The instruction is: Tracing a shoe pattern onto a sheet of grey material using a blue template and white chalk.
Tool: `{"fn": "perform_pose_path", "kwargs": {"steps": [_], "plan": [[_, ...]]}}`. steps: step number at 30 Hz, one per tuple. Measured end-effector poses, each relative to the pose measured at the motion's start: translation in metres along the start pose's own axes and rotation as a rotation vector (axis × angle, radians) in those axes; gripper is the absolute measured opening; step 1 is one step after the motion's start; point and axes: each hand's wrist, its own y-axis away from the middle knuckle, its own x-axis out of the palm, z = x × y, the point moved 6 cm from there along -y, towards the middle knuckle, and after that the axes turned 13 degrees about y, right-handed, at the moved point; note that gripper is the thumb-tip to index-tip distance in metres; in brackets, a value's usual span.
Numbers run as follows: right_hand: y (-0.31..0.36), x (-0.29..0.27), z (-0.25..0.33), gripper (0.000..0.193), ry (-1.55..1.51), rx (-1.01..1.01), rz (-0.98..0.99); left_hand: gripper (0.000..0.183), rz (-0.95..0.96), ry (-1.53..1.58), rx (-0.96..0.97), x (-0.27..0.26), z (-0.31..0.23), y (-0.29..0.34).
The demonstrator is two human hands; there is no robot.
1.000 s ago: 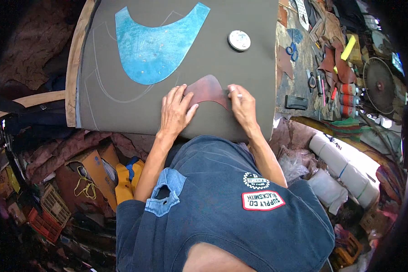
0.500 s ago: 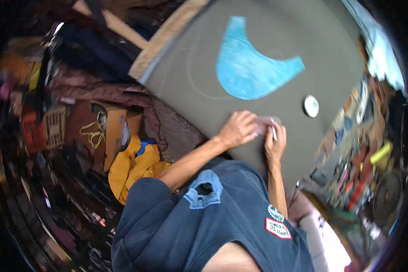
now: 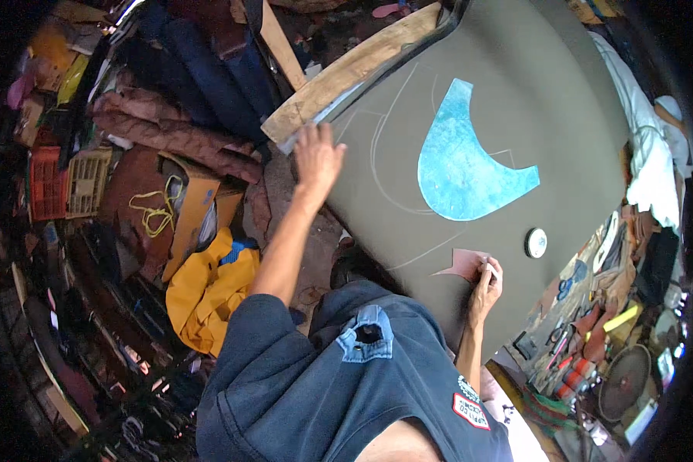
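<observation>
A large dark grey-green sheet (image 3: pixel 362 200) with pale curved lines on it lies in front of me. My left hand (image 3: pixel 319 162) is at its left corner, fingers apart and holding nothing; whether it touches the edge I cannot tell. My right hand (image 3: pixel 487 286) is closed at the near part of the sheet, pinching a small white stick that looks like chalk, mostly hidden by the fingers. Under those fingertips lies a small pinkish-brown pattern piece (image 3: pixel 463 263). Farther off, a blue curved pattern piece (image 3: pixel 458 173) rests flat, with a round white-topped tin (image 3: pixel 536 242) to its right.
A wooden plank (image 3: pixel 354 69) runs along the sheet's far left edge. Left of me are a yellow cloth (image 3: pixel 204 296), a cardboard box (image 3: pixel 185 223) and plastic crates (image 3: pixel 85 185). Tools and scraps (image 3: pixel 577 346) crowd the right, beyond which white fabric (image 3: pixel 651 169) hangs.
My left hand has left the small pattern piece and swung left and away to the sheet's corner. The right hand stays by the piece. The view has shifted, and more chalk-like lines show.
</observation>
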Motion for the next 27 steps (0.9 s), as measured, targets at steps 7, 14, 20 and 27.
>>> {"fn": "perform_pose_path", "kwargs": {"steps": [7, 14, 20, 27], "plan": [[0.002, 0.000, 0.007, 0.025, -0.044, 0.063, -0.124, 0.059, 0.183, 0.144, 0.087, 0.004, -0.012, -0.017], [0.002, 0.004, 0.018, 0.025, -0.033, 0.149, -0.212, 0.039, 0.503, 0.343, -0.107, 0.030, -0.002, -0.048], [-0.001, 0.001, 0.010, 0.027, -0.105, 0.182, -0.290, 0.025, 0.309, 0.357, 0.222, 0.019, -0.031, -0.024], [-0.006, -0.006, -0.008, 0.031, -0.139, 0.233, -0.314, 0.044, 0.359, 0.270, 0.384, 0.018, -0.043, -0.008]]}}
